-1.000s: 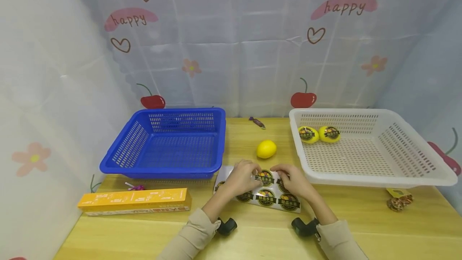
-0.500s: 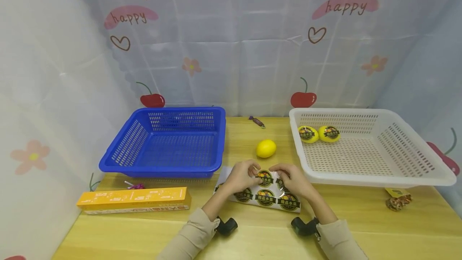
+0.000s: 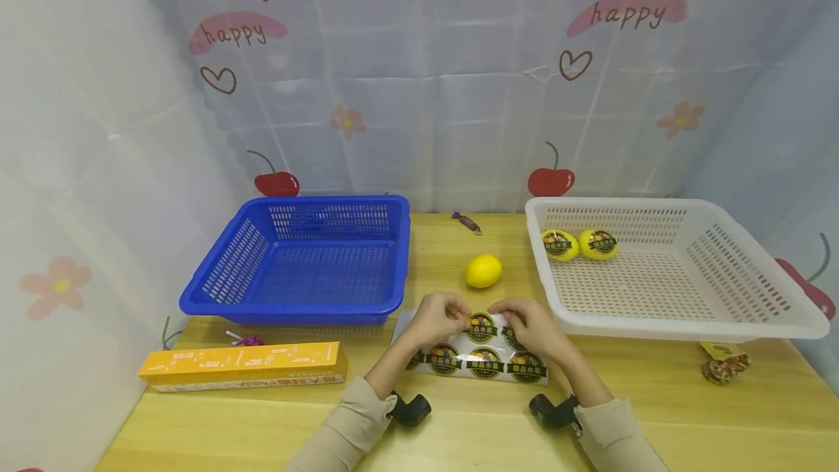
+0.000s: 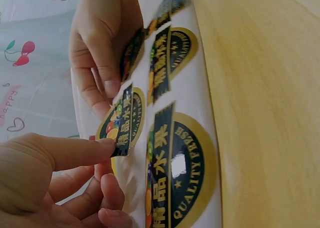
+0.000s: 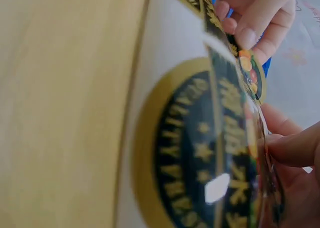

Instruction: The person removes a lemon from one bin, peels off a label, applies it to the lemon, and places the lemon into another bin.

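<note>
In the head view, a white sheet of round black-and-gold fruit stickers [image 3: 406, 319] is between my two hands near the table's middle. My left hand [image 3: 438, 319] pinches one end of a sticker [image 4: 122, 120] with thumb and finger, as the left wrist view shows. My right hand [image 3: 534, 328] pinches the far edge of the sheet, its thumb on the printed side in the right wrist view. The sheet bends up between the hands. Just beyond it lies a plain yellow lemon [image 3: 483, 271]. Fingertips under the sheet are partly hidden.
A blue basket [image 3: 295, 309] stands at left, a white basket [image 3: 682, 326] at right with two stickered lemons [image 3: 580, 245]. Around lie an orange box [image 3: 245, 364], a lollipop [image 3: 247, 339], a purple-wrapped candy [image 3: 467, 222] and a brown-gold wrapped item [image 3: 724, 366].
The left part of the sheet's near edge has come slightly toward me, and more of the lower stickers shows. My left hand has shifted a little; my right hand stays nearly in place.
</note>
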A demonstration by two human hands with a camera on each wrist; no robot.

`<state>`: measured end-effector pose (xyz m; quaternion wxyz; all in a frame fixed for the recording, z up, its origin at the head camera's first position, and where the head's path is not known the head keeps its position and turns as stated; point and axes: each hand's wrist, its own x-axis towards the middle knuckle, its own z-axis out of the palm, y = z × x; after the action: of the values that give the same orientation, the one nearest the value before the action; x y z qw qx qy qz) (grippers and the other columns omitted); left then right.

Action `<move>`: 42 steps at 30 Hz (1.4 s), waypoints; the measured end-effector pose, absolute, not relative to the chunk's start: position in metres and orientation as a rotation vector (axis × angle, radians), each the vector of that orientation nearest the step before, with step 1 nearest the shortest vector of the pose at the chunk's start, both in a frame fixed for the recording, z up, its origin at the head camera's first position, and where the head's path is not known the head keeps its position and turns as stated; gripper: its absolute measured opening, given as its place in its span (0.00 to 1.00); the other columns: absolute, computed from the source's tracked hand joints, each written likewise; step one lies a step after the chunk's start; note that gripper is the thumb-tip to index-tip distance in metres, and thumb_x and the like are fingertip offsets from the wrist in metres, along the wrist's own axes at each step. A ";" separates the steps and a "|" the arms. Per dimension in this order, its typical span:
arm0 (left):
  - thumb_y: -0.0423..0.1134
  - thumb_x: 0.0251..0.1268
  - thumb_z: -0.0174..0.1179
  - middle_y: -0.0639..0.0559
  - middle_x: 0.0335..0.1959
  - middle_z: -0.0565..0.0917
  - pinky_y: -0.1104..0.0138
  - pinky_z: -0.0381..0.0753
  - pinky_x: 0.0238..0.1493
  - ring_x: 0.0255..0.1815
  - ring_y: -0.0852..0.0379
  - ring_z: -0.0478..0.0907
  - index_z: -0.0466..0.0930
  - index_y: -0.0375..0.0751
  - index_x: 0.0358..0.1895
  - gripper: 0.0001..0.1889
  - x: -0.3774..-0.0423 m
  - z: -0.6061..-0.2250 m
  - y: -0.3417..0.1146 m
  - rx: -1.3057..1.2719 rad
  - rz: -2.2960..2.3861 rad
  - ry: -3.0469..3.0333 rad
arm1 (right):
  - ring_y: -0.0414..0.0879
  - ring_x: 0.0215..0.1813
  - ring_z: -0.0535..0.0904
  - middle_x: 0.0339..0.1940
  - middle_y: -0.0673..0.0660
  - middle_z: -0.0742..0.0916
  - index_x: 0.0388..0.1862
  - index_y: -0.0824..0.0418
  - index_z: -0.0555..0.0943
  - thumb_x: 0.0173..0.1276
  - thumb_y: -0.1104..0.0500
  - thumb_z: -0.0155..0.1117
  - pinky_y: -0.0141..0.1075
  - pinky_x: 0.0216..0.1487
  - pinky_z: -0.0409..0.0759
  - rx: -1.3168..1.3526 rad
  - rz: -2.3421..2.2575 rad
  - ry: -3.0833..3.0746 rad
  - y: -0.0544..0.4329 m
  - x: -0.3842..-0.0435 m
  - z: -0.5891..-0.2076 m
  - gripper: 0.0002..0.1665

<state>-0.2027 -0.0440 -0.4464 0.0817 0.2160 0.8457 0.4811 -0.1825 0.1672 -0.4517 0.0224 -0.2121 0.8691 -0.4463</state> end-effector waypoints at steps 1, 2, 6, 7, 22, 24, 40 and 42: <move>0.26 0.51 0.64 0.49 0.24 0.82 0.75 0.74 0.26 0.23 0.65 0.73 0.84 0.32 0.32 0.04 -0.203 -0.446 -0.044 0.640 1.439 2.518 | 0.35 0.17 0.61 0.25 0.53 0.78 0.45 0.69 0.81 0.68 0.75 0.46 0.28 0.18 0.64 -0.663 -1.368 2.696 0.167 -0.183 -0.452 0.16; 0.26 0.51 0.64 0.49 0.23 0.82 0.75 0.74 0.26 0.23 0.65 0.73 0.84 0.31 0.32 0.05 -0.203 -0.446 -0.044 0.638 1.441 2.511 | 0.35 0.17 0.62 0.25 0.53 0.78 0.45 0.69 0.81 0.67 0.75 0.47 0.28 0.19 0.65 -0.673 -1.351 2.701 0.168 -0.183 -0.453 0.16; 0.25 0.50 0.63 0.47 0.24 0.82 0.75 0.74 0.25 0.22 0.65 0.73 0.84 0.30 0.32 0.05 -0.203 -0.445 -0.045 0.653 1.447 2.478 | 0.35 0.19 0.63 0.26 0.52 0.78 0.44 0.67 0.82 0.66 0.76 0.48 0.28 0.21 0.66 -0.705 -1.285 2.724 0.169 -0.185 -0.454 0.16; 0.25 0.50 0.62 0.47 0.24 0.83 0.75 0.73 0.25 0.23 0.65 0.73 0.84 0.30 0.32 0.05 -0.203 -0.445 -0.045 0.652 1.447 2.468 | 0.36 0.20 0.63 0.25 0.52 0.78 0.44 0.66 0.82 0.66 0.76 0.49 0.28 0.21 0.67 -0.709 -1.273 2.724 0.169 -0.186 -0.455 0.16; 0.29 0.53 0.63 0.44 0.29 0.85 0.72 0.75 0.25 0.24 0.61 0.76 0.84 0.28 0.34 0.07 -0.206 -0.455 -0.053 0.473 1.653 2.278 | 0.46 0.34 0.77 0.43 0.64 0.85 0.44 0.67 0.81 0.62 0.76 0.53 0.36 0.33 0.77 -0.795 -1.143 2.722 0.171 -0.194 -0.458 0.15; 0.30 0.55 0.63 0.43 0.31 0.85 0.71 0.75 0.25 0.25 0.59 0.75 0.84 0.27 0.36 0.09 -0.206 -0.455 -0.053 0.407 1.710 2.236 | 0.52 0.39 0.80 0.44 0.65 0.84 0.45 0.69 0.81 0.63 0.75 0.54 0.41 0.39 0.80 -0.773 -1.131 2.731 0.170 -0.193 -0.458 0.14; 0.32 0.57 0.62 0.54 0.26 0.82 0.73 0.67 0.21 0.21 0.62 0.66 0.83 0.26 0.36 0.10 -0.209 -0.456 -0.049 0.224 1.828 2.178 | 0.53 0.35 0.75 0.35 0.68 0.79 0.46 0.80 0.73 0.67 0.72 0.50 0.33 0.36 0.76 -0.451 -1.716 2.850 0.161 -0.202 -0.454 0.12; 0.32 0.57 0.62 0.55 0.26 0.82 0.73 0.67 0.21 0.21 0.62 0.66 0.82 0.25 0.36 0.10 -0.209 -0.456 -0.049 0.216 1.831 2.173 | 0.54 0.37 0.75 0.38 0.69 0.77 0.49 0.80 0.71 0.68 0.70 0.50 0.35 0.39 0.76 -0.373 -1.740 2.838 0.159 -0.202 -0.453 0.14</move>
<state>-0.2091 -0.0489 -0.4561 0.1452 0.0748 0.7545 0.6356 -0.2023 0.1593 -0.4534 -0.1037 -0.1108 0.8427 -0.5166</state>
